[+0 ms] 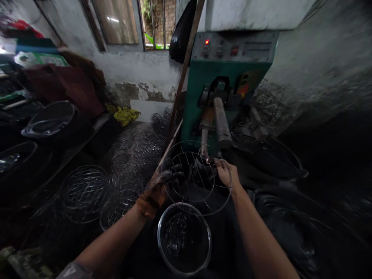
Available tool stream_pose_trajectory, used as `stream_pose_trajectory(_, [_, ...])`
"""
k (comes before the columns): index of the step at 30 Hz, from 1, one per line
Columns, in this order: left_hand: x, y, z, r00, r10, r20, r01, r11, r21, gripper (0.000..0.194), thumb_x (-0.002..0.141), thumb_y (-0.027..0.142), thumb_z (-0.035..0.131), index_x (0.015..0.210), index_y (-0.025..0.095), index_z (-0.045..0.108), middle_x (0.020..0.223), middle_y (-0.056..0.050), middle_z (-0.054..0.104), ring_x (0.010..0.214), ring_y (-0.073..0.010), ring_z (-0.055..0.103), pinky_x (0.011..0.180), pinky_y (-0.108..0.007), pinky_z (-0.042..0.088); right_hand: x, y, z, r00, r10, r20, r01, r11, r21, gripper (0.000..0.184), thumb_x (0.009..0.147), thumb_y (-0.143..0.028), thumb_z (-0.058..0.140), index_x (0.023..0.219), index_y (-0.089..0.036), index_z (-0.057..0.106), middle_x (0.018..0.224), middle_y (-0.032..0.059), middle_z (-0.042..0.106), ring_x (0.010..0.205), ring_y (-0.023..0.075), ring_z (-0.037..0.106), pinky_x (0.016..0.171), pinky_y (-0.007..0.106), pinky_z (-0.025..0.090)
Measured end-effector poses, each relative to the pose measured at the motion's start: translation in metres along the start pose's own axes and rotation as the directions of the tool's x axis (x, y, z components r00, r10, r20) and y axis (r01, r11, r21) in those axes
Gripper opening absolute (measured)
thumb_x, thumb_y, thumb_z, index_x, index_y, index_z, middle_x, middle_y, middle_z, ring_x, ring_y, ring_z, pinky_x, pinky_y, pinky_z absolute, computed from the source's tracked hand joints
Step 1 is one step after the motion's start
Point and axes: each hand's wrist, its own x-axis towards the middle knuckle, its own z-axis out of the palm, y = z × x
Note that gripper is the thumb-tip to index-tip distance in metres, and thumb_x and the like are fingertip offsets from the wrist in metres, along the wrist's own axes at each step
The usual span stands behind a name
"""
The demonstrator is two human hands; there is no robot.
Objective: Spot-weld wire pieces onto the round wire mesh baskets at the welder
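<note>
A round wire rack (188,176), made of an outer ring, a smaller inner ring and parallel bars, is held level at a green spot welder (223,71). My left hand (162,184), in a dark and orange-brown glove, is closed around the rack's left side. My bare right hand (226,170) pinches at the rack's far right, beside the lower electrode (205,145); whatever its fingertips hold is too small to make out. A small bright glow shows at the electrode tip. Below the rack is a metal-rimmed bowl (209,236) with short wire pieces (176,232) inside.
Finished-looking wire racks (84,192) lie stacked at the left, beside a heap of tangled wire parts (133,155). A wooden pole (184,73) leans by the welder. Yellow plastic (123,114) lies near the wall. Dark coiled material (279,217) is at the right.
</note>
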Motion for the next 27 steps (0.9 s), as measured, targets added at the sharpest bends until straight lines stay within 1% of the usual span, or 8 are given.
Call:
stream_pose_trajectory(2, [0.002, 0.001, 0.002, 0.999, 0.045, -0.027, -0.044, 0.999, 0.021, 0.075, 0.084, 0.026, 0.076, 0.151, 0.024, 0.042, 0.135, -0.014, 0.065, 0.111, -0.0284, 0.070, 0.085, -0.035, 0.057, 0.005, 0.000, 0.004, 1.000, -0.027, -0.008, 0.027, 0.999, 0.042, 0.052, 0.082, -0.071, 0.051, 0.070, -0.022, 0.064, 0.070, 0.0075, 0.070, 0.069, 0.0237, 0.068, 0.068, 0.033, 0.054])
stream_pose_trajectory(4, [0.005, 0.002, 0.002, 0.998, 0.062, -0.028, -0.061, 0.998, 0.028, 0.076, 0.083, 0.025, 0.076, 0.151, 0.024, 0.042, 0.135, -0.014, 0.065, 0.112, -0.0291, 0.070, 0.085, -0.035, 0.057, 0.010, 0.000, 0.008, 0.999, -0.051, -0.008, 0.052, 0.996, 0.077, 0.051, 0.083, -0.069, 0.052, 0.071, -0.021, 0.066, 0.075, 0.0097, 0.073, 0.075, 0.0250, 0.070, 0.072, 0.034, 0.055])
stream_pose_trajectory(8, [0.011, -0.002, -0.008, 1.000, 0.027, -0.014, -0.027, 1.000, 0.004, 0.071, 0.084, 0.030, 0.075, 0.148, 0.022, 0.047, 0.133, -0.014, 0.067, 0.116, -0.0310, 0.068, 0.093, -0.040, 0.055, 0.014, 0.002, 0.014, 0.998, -0.060, -0.020, 0.062, 0.990, 0.130, 0.050, 0.082, -0.066, 0.055, 0.075, -0.018, 0.070, 0.080, 0.0120, 0.075, 0.077, 0.0261, 0.071, 0.075, 0.037, 0.057])
stream_pose_trajectory(13, [0.013, -0.010, -0.024, 0.997, 0.069, -0.027, -0.070, 0.997, -0.032, 0.069, 0.083, 0.032, 0.076, 0.146, 0.024, 0.050, 0.133, -0.013, 0.067, 0.121, -0.0318, 0.066, 0.097, -0.042, 0.054, 0.015, 0.009, 0.017, 0.999, -0.050, -0.006, 0.051, 0.986, 0.161, 0.049, 0.082, -0.064, 0.056, 0.074, -0.018, 0.070, 0.078, 0.0107, 0.074, 0.075, 0.0246, 0.069, 0.073, 0.037, 0.057])
stream_pose_trajectory(17, [0.017, -0.012, -0.026, 0.997, 0.075, -0.036, -0.076, 0.997, -0.012, 0.065, 0.083, 0.032, 0.077, 0.143, 0.021, 0.054, 0.132, -0.015, 0.067, 0.121, -0.0327, 0.066, 0.098, -0.042, 0.054, 0.016, 0.012, 0.017, 0.999, -0.046, 0.002, 0.045, 0.986, 0.161, 0.046, 0.082, -0.062, 0.056, 0.073, -0.018, 0.069, 0.076, 0.0096, 0.072, 0.074, 0.0237, 0.068, 0.072, 0.036, 0.057])
stream_pose_trajectory(20, [0.020, -0.011, -0.024, 0.999, 0.042, -0.033, -0.042, 0.999, -0.013, 0.060, 0.083, 0.032, 0.077, 0.139, 0.020, 0.058, 0.129, -0.015, 0.069, 0.121, -0.0332, 0.066, 0.099, -0.043, 0.054, 0.017, 0.010, 0.017, 0.999, -0.033, -0.002, 0.033, 0.992, 0.125, 0.045, 0.081, -0.062, 0.055, 0.072, -0.020, 0.067, 0.075, 0.0092, 0.072, 0.074, 0.0239, 0.068, 0.072, 0.035, 0.057])
stream_pose_trajectory(24, [0.022, -0.009, -0.026, 1.000, 0.011, -0.003, -0.011, 0.999, -0.048, 0.057, 0.086, 0.029, 0.074, 0.140, 0.022, 0.057, 0.129, -0.014, 0.069, 0.122, -0.0332, 0.065, 0.100, -0.046, 0.054, 0.017, 0.006, 0.015, 1.000, -0.025, 0.007, 0.024, 0.995, 0.092, 0.045, 0.081, -0.062, 0.053, 0.071, -0.021, 0.067, 0.079, 0.0095, 0.074, 0.079, 0.0241, 0.068, 0.075, 0.033, 0.056])
stream_pose_trajectory(27, [0.019, -0.008, -0.027, 1.000, -0.031, -0.004, 0.031, 0.999, -0.035, 0.053, 0.088, 0.031, 0.071, 0.139, 0.020, 0.059, 0.129, -0.016, 0.069, 0.120, -0.0341, 0.066, 0.098, -0.045, 0.055, 0.016, 0.004, 0.014, 1.000, 0.006, 0.012, -0.008, 0.994, 0.105, 0.047, 0.080, -0.065, 0.056, 0.070, -0.021, 0.065, 0.074, 0.0091, 0.072, 0.075, 0.0240, 0.067, 0.071, 0.032, 0.056])
